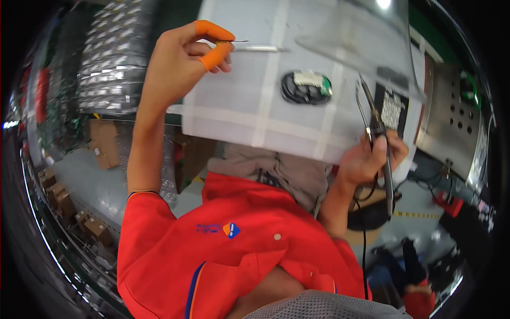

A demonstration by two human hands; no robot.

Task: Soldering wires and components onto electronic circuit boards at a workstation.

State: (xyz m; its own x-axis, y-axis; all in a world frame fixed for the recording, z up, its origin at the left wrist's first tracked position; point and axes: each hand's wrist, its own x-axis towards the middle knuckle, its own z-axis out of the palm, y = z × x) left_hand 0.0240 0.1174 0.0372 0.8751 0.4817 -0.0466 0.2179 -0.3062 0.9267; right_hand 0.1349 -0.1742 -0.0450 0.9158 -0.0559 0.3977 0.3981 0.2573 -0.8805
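My left hand (194, 56) is above the worktable's far left part, with orange covers on thumb and forefinger. Those two fingertips pinch a small, thin dark piece (239, 41), whose exact kind I cannot make out. Just beyond them a slim white stick-like tool (260, 48) lies on the table. In my right hand (372, 157), at the table's near right, is a soldering iron (376, 114), tip pointing away from me. A second thin, bent metal tool (363, 110) runs beside it in the same grip. Between the hands lies a coiled black cable (303, 94) with a small green circuit board (325, 86).
A clear curved shade (366, 48) hangs over the far right of the white worktable (223, 114). Beneath it is a black pad (396, 109) with whitish bits. A perforated metal box (451, 119) stands at right. Stacked clear trays (117, 58) are at left, cardboard boxes (64, 202) below.
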